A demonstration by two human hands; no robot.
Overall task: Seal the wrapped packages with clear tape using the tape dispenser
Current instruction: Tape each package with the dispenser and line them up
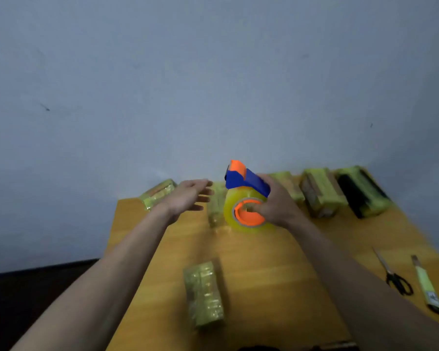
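Holding tape dispenser [247,196] up over the far half of the wooden table [264,269], right hand [276,203] clamped on it.

Right fingers wrapped around the blue body, thumb tucked in the orange core of the clear roll. Left hand [188,196] just left of the dispenser, fingers spread and loose, gripping nothing, above a wrapped package [217,209] that stands partly hidden behind the roll. Another wrapped package [204,293] lies well nearer than the dispenser, apart from both hands. More packages [322,192] line the table's far edge right of the dispenser, one [159,193] to its left. Scissors [394,273] and a utility knife [428,287] sit near the table's right edge. Picture is motion-blurred.
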